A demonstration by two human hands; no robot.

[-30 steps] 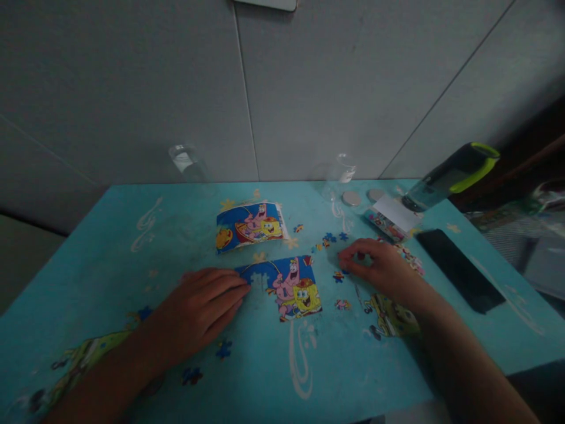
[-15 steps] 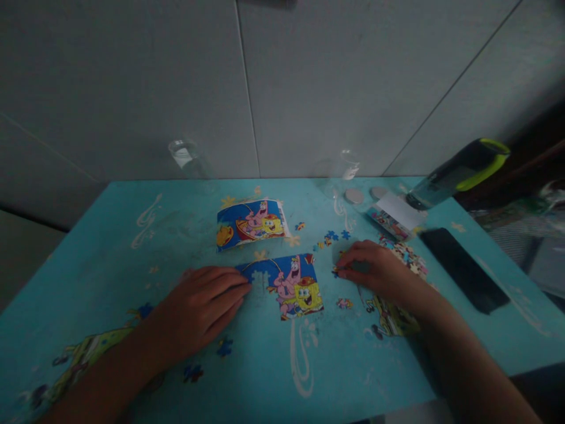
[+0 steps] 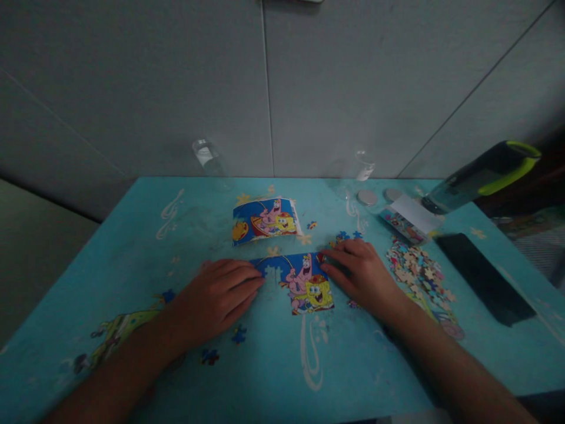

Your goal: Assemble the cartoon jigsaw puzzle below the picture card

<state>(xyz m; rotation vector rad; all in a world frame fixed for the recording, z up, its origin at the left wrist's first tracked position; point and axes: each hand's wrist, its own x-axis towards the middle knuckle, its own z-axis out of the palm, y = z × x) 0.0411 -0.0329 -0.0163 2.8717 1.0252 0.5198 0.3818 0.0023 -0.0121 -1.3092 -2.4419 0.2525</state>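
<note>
A partly joined jigsaw puzzle [image 3: 304, 285] lies flat on the table, showing a pink starfish and a yellow sponge character against blue. My left hand [image 3: 223, 297] rests over its left side, fingers stretched out and lying flat; what is under them is hidden. At the puzzle's upper right edge is my right hand [image 3: 359, 271], thumb and forefinger closed on a puzzle piece mostly covered by the fingertips. Just behind the puzzle stands a picture card [image 3: 265, 221] with the same scene.
Loose puzzle pieces [image 3: 239, 334] lie near my left forearm. A heap of pieces [image 3: 417, 268] is right of my right hand, beside a black phone-like slab [image 3: 485, 277]. Behind are a folded card [image 3: 406, 221], round lids [image 3: 366, 197], clear jars [image 3: 364, 165] and a bottle [image 3: 481, 176].
My right hand has moved left with the piece, from the loose pieces to the puzzle's right edge. My left hand stays on the puzzle's left side. The camera view has shifted slightly.
</note>
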